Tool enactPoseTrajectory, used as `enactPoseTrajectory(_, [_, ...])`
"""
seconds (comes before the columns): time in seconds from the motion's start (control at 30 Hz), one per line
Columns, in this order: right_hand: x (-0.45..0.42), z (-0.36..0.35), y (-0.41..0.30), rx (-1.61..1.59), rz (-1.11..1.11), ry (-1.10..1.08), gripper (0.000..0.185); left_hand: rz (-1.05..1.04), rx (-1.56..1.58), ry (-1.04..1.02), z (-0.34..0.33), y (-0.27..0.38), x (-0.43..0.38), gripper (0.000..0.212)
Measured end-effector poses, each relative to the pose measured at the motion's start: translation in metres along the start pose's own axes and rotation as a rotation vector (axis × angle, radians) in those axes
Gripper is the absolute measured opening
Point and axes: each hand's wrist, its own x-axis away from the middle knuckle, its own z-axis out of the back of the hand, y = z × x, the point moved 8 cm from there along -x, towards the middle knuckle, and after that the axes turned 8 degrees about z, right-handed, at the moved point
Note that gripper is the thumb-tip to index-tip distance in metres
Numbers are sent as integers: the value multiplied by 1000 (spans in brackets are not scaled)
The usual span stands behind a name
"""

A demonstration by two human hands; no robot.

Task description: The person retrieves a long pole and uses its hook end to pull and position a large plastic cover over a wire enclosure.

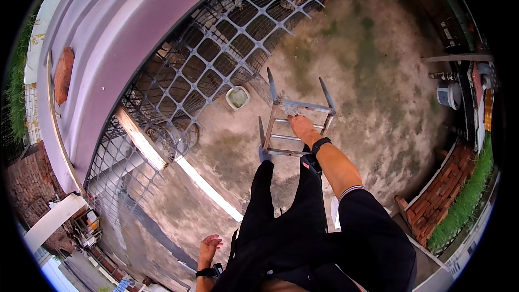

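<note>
My right hand is closed around one of the crossbars of a bare stool frame, just in front of my legs. The frame has brownish side rails, thin metal crossbars and grey legs that splay outward. Its near end is beside my shoes. Whether all its legs touch the ground cannot be made out. Low at my left side hangs my left hand, with nothing in it and its fingers loosely apart.
A plastic mesh fence runs along the left under a purplish corrugated roof sheet. A wooden post juts from it. On the concrete ground sits a small basin. Stacked bricks and a bucket stand to the right.
</note>
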Motion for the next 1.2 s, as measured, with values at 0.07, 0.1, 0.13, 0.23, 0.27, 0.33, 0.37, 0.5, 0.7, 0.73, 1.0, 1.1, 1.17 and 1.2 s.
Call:
enactPoseTrajectory(0.07, [-7,-2,5,-25,-10,17,27,-24,-4,-13,-11,10,-3,26])
enactPoseTrajectory(0.1, [-12,-3,7,-31,-29,22,28,-39,-9,-18,-16,15,-4,26])
enactPoseTrajectory(0.13, [-16,-4,10,-37,-48,28,28,-53,-15,-22,-19,19,-5,26])
enactPoseTrajectory(0.23, [-35,-15,22,-29,-56,56,27,-87,-12,-10,-26,30,-6,26])
enactPoseTrajectory(0.27, [-40,-18,29,-89,-80,76,25,-96,-8,-1,-28,33,-7,26])
enactPoseTrajectory(0.33, [-48,-17,47,-207,-132,117,24,-66,-41,15,-27,30,-9,26])
enactPoseTrajectory(0.37, [-54,-15,54,-222,-126,125,26,-52,-57,22,-27,28,-10,27])
enactPoseTrajectory(0.5, [-67,-12,87,-274,-145,163,31,-2,-44,21,-29,17,-14,28])
enactPoseTrajectory(0.7, [-85,4,117,-287,-221,104,35,30,-34,40,-45,33,-9,27])
enactPoseTrajectory(0.73, [-89,6,123,-296,-230,110,36,26,-36,42,-46,36,-8,27])
enactPoseTrajectory(1.0, [-140,22,183,-94,-201,149,32,13,21,80,-56,46,-3,27])
enactPoseTrajectory(1.1, [-157,28,188,-125,-190,77,34,24,15,92,-62,41,-4,27])
enactPoseTrajectory(1.17, [-166,27,194,-180,-167,71,34,31,18,98,-67,40,-4,27])
enactPoseTrajectory(1.2, [-170,25,199,-274,-180,84,33,32,20,102,-70,42,-4,27])
